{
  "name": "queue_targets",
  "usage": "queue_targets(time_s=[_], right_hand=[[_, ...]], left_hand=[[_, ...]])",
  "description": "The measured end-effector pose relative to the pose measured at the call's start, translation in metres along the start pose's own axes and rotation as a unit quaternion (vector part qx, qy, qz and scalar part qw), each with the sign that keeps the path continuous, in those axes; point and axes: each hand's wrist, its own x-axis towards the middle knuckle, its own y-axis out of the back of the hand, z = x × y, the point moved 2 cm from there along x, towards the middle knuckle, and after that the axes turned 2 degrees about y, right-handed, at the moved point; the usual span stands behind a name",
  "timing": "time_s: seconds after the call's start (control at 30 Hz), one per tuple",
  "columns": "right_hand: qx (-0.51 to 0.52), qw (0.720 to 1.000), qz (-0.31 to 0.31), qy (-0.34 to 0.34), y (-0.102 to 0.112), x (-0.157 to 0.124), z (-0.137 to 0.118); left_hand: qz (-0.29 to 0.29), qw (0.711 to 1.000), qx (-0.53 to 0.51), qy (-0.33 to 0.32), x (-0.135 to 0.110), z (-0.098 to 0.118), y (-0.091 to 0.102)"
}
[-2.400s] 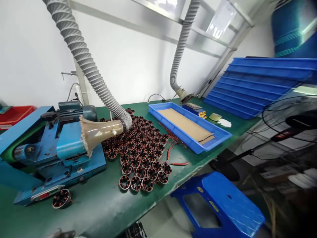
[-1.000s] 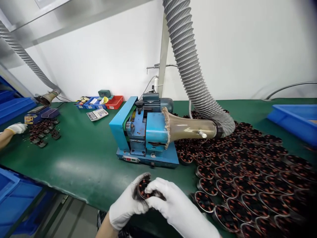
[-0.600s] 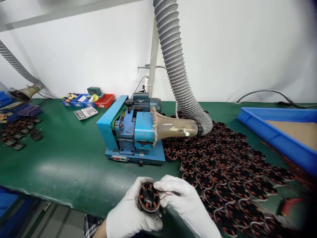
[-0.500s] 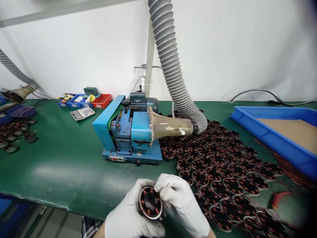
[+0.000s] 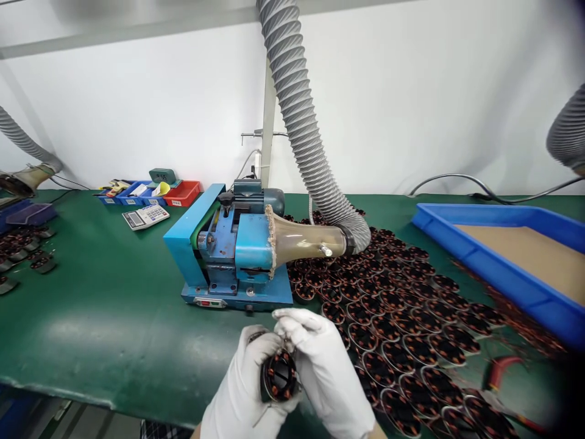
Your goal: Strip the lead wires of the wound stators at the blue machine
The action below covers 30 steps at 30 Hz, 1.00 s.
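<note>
Where the hands meet: a stator [image 5: 278, 377] with copper coils inside, held just above the front edge of the table [image 5: 114, 305].
Left hand [image 5: 240, 393]: gloved, fingers closed around the stator's outer wall.
Right hand [image 5: 326, 366]: gloved, fingers bent over the stator's top rim, pinching it.
Behind: a machine [image 5: 228, 256], a hose [image 5: 297, 122] joined to it.
Right: rows of stators [image 5: 402, 317] on the table, then a tray [image 5: 479, 262].

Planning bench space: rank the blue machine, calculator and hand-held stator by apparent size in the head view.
1. blue machine
2-3. stator and calculator look alike; the stator is nearer the camera, so unranked.
</note>
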Motion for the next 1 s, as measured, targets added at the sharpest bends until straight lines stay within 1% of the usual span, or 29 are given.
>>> queue_targets(time_s=[0.03, 0.07, 0.1, 0.13, 0.17, 0.2, 0.23, 0.3, 0.33, 0.37, 0.43, 0.5, 0.57, 0.63, 0.77, 0.87, 1.0], right_hand=[[0.034, 0.999, 0.027, 0.014, 0.003, 0.003, -0.003], [0.044, 0.996, 0.068, 0.043, 0.007, 0.005, -0.007], [0.026, 0.99, 0.113, 0.08, 0.012, 0.005, -0.008], [-0.018, 0.981, 0.151, 0.123, 0.015, 0.003, -0.009], [-0.086, 0.972, 0.157, 0.151, 0.016, -0.001, -0.006], [-0.156, 0.963, 0.134, 0.176, 0.014, -0.004, -0.001], [-0.218, 0.952, 0.089, 0.197, 0.01, -0.007, 0.006], [-0.292, 0.929, 0.03, 0.228, 0.0, -0.011, 0.022], [-0.31, 0.922, 0.019, 0.229, -0.005, -0.01, 0.03], [-0.319, 0.922, 0.019, 0.219, -0.009, -0.007, 0.036], [-0.319, 0.931, 0.01, 0.178, -0.016, 0.004, 0.044], [-0.307, 0.94, -0.005, 0.145, -0.021, 0.019, 0.047], [-0.294, 0.947, -0.009, 0.13, -0.025, 0.034, 0.047], [-0.282, 0.951, -0.001, 0.125, -0.026, 0.046, 0.047], [-0.263, 0.958, 0.014, 0.11, -0.024, 0.057, 0.051], [-0.244, 0.965, 0.014, 0.1, -0.022, 0.058, 0.053], [-0.234, 0.966, 0.027, 0.104, -0.023, 0.06, 0.052]], left_hand=[[0.023, 1.0, 0.008, -0.004, -0.001, -0.002, 0.0], [0.045, 0.999, 0.012, 0.001, -0.003, -0.004, 0.0], [0.058, 0.998, 0.014, 0.011, -0.004, -0.006, 0.001], [0.067, 0.997, 0.015, 0.025, -0.004, -0.008, 0.002], [0.073, 0.996, 0.016, 0.041, -0.004, -0.011, 0.002], [0.078, 0.995, 0.013, 0.053, -0.002, -0.013, 0.003], [0.085, 0.994, 0.007, 0.062, 0.0, -0.014, 0.003], [0.108, 0.99, -0.019, 0.083, 0.006, -0.019, 0.002], [0.123, 0.987, -0.035, 0.101, 0.01, -0.022, 0.001], [0.136, 0.982, -0.05, 0.124, 0.014, -0.026, -0.001], [0.161, 0.967, -0.072, 0.185, 0.022, -0.035, -0.007], [0.182, 0.948, -0.099, 0.242, 0.031, -0.047, -0.012], [0.197, 0.931, -0.132, 0.276, 0.04, -0.057, -0.017], [0.209, 0.924, -0.156, 0.279, 0.049, -0.065, -0.02], [0.222, 0.927, -0.152, 0.262, 0.06, -0.074, -0.022], [0.222, 0.931, -0.143, 0.254, 0.063, -0.075, -0.021], [0.215, 0.934, -0.142, 0.246, 0.069, -0.071, -0.02]])
